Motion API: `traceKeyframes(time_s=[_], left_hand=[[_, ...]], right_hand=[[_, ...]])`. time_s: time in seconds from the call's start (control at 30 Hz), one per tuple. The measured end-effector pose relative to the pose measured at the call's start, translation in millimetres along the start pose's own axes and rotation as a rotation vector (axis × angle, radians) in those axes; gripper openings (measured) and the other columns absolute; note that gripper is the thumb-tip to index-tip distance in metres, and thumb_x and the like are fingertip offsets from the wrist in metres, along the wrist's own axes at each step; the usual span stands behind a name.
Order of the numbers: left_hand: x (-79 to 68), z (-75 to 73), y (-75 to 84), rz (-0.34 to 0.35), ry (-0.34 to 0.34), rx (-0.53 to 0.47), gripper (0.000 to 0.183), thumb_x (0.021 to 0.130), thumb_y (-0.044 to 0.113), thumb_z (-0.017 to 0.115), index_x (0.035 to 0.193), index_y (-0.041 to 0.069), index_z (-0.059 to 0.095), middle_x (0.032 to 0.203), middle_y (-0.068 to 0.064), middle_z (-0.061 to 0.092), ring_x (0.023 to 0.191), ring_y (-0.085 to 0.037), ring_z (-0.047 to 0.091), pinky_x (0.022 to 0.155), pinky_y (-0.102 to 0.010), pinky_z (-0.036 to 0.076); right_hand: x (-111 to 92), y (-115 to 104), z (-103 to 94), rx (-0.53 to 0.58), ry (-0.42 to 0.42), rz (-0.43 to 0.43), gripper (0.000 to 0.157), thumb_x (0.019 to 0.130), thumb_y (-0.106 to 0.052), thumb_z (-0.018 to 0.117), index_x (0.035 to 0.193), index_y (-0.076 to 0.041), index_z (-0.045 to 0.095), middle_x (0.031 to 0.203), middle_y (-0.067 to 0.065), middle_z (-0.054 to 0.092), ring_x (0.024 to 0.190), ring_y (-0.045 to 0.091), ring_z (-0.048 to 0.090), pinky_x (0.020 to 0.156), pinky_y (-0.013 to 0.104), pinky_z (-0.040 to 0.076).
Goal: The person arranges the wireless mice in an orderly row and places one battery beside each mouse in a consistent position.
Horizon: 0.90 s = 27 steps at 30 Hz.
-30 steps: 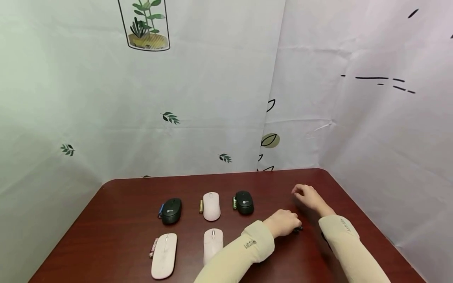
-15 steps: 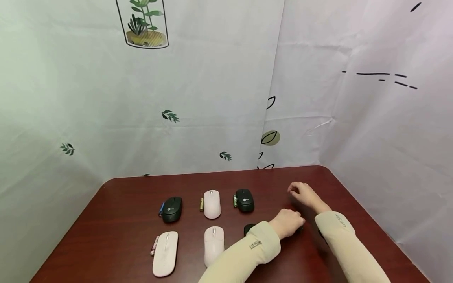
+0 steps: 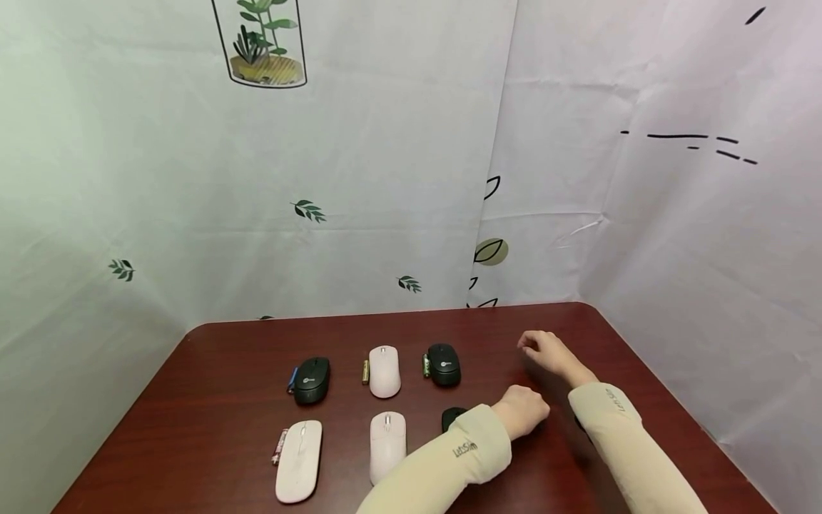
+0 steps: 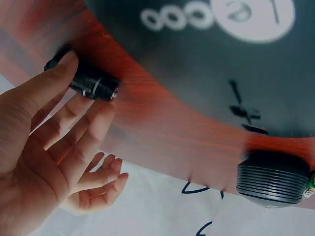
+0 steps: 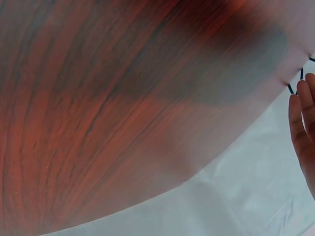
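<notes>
My left hand (image 3: pixel 523 412) is low over the right part of the table. In the left wrist view, its thumb and fingers pinch a black battery (image 4: pixel 96 84); in the head view the hand hides it. A black mouse (image 3: pixel 453 416) shows just behind the left sleeve, and fills the top of the left wrist view. Farther back and to the right, my right hand (image 3: pixel 549 353) has loosely bent fingers and holds nothing. The left wrist view also catches that right hand beyond the left one.
Two black mice (image 3: pixel 312 380) (image 3: pixel 444 365) and a white mouse (image 3: pixel 384 372) form the back row, each with a battery (image 3: pixel 426 366) beside it. Nearer are a flat white mouse (image 3: pixel 299 462) with a pink battery (image 3: pixel 279 447) and a pinkish mouse (image 3: pixel 388 444) partly behind the left sleeve.
My left hand has shifted slightly right, uncovering part of the black mouse by its sleeve. The dark thing by its fingertips is hidden now. My right hand has drifted left.
</notes>
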<state>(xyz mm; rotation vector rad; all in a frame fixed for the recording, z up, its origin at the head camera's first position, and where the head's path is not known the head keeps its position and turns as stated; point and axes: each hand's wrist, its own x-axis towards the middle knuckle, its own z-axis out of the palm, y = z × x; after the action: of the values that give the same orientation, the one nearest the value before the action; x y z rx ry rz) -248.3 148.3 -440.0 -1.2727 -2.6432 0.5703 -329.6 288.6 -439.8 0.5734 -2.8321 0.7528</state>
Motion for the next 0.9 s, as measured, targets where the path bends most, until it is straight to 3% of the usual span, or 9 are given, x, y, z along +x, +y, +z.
traceKeyframes(time_s=[0.17,0.37,0.53,0.73,0.9], left_hand=[[0.8,0.0,-5.1,-0.026,-0.066,0.0,0.013,0.084,0.028,0.069,0.088,0.04,0.069,0.09,0.022,0.067,0.077,0.001,0.061,0.064,-0.018,0.049],[-0.6,1.8,-12.6,-0.001,-0.003,-0.006,0.013,0.079,0.027,0.075,0.081,0.037,0.068,0.081,0.02,0.067,0.069,0.001,0.06,0.059,-0.017,0.048],[-0.7,2.5,-17.5,0.002,-0.019,-0.025,0.018,0.071,0.031,0.082,0.078,0.035,0.066,0.079,0.019,0.066,0.068,0.001,0.06,0.059,-0.018,0.049],[-0.8,0.4,-22.6,-0.018,-0.044,-0.098,0.014,0.076,0.029,0.079,0.072,0.032,0.065,0.074,0.017,0.064,0.065,-0.001,0.059,0.059,-0.018,0.048],[-3.9,-2.1,-29.0,-0.02,0.002,-0.141,0.011,0.084,0.025,0.071,0.075,0.032,0.069,0.073,0.017,0.065,0.064,0.0,0.058,0.057,-0.018,0.047]], right_hand=[[1.4,-1.7,-0.9,0.003,-0.012,-0.008,0.008,0.087,0.002,0.058,0.091,0.002,0.065,0.083,0.009,0.065,0.072,0.016,0.058,0.065,0.032,0.048],[0.3,-2.5,-0.9,0.01,-0.023,-0.013,0.008,0.087,0.003,0.058,0.091,0.002,0.065,0.083,0.012,0.065,0.071,0.015,0.057,0.063,0.031,0.047],[-1.8,-1.3,0.4,0.013,-0.032,-0.002,0.009,0.088,0.002,0.057,0.092,0.001,0.065,0.083,0.01,0.064,0.071,0.014,0.057,0.063,0.031,0.046],[-2.7,-2.5,1.0,0.028,-0.033,0.001,0.009,0.089,0.001,0.057,0.093,0.002,0.064,0.083,0.008,0.064,0.071,0.014,0.056,0.064,0.031,0.046],[-2.4,-4.5,0.5,0.021,-0.018,-0.012,0.009,0.088,0.001,0.057,0.092,0.002,0.065,0.082,0.008,0.064,0.071,0.014,0.056,0.064,0.031,0.046]])
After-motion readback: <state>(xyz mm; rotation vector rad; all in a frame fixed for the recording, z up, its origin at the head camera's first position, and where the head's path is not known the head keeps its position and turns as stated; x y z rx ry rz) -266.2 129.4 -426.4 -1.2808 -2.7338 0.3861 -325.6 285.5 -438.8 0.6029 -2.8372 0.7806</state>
